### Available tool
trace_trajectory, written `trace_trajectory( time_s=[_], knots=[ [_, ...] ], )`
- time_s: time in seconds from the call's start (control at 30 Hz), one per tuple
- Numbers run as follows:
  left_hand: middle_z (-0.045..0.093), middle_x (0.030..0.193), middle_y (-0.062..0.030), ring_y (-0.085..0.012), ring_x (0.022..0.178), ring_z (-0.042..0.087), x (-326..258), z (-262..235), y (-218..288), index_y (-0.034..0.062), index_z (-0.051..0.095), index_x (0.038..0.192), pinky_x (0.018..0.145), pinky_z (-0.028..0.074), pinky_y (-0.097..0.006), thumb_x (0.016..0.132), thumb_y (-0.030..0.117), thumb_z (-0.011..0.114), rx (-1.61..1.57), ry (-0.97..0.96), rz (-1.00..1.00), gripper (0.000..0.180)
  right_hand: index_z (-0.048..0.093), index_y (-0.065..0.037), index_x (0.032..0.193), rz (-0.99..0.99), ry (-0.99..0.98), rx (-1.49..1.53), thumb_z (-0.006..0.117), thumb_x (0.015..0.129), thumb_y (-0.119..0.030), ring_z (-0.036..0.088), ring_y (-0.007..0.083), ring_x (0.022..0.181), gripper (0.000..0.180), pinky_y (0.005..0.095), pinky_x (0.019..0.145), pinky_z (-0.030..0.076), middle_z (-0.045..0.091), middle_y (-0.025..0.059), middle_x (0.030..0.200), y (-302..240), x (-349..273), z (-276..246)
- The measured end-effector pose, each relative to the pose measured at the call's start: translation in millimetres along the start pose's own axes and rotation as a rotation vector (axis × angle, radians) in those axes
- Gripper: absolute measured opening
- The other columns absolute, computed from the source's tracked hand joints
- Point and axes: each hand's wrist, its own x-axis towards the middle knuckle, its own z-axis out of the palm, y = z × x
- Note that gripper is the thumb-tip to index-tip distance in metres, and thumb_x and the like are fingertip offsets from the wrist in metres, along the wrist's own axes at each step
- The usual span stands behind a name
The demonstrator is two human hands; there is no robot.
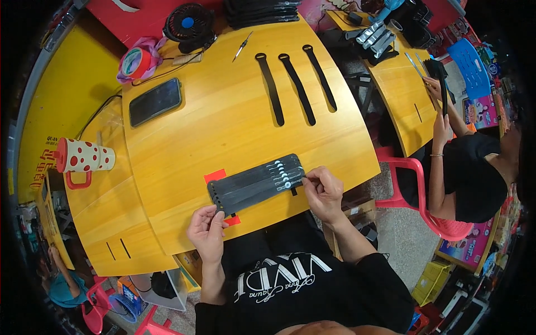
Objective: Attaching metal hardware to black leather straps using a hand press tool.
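Note:
Several black hook-and-loop straps (248, 186) lie side by side in a flat row at the table's near edge, with small holes at their left ends and white printing near their right ends. My left hand (207, 229) pinches the near left corner of the row between thumb and fingers. At the right end, the thumb and forefinger of my right hand (324, 192) are closed on the edge of the straps. Red tape (215, 175) shows from under the row's left part. Farther off, three loose black straps (297, 89) with slotted heads lie apart from each other.
On the left are a phone (156, 102), a red-dotted cup (86, 157) and a tape roll (135, 62). A black fan (190, 27), a pen-like tool (243, 46) and stacked black straps (262, 12) stand or lie at the back. A co-worker (474, 173) sits at the right-hand table.

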Motion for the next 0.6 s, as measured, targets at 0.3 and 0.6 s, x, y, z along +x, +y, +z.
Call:
trace_trajectory(
  time_s=[0.3,0.6],
  knots=[
    [0.064,0.085,-0.0042,-0.0070,0.061,0.060,-0.1,3.5,0.6,-0.0013,0.061,0.105,0.047,0.042,-0.016,0.087,-0.003,0.067,0.037,0.024,-0.008,0.018,0.058,0.000,0.082,-0.005,0.028,-0.026,0.067,0.077,0.009,0.056,0.0204,0.053,0.014,0.0287,0.049,0.041,0.055,0.0107,0.070,2.8,-1.0,2.7],
    [0.064,0.085,-0.0037,-0.0062,0.063,0.059,0.0,5.9,1.1,-0.0013,0.061,0.105,0.049,0.045,-0.017,0.088,-0.003,0.067,0.062,0.042,-0.007,0.018,0.056,0.001,0.079,0.001,0.041,-0.007,0.067,0.077,0.010,0.047,0.0088,0.052,0.014,0.0231,0.048,0.035,0.055,0.0061,0.070,2.9,-0.2,5.0]
  ],
)
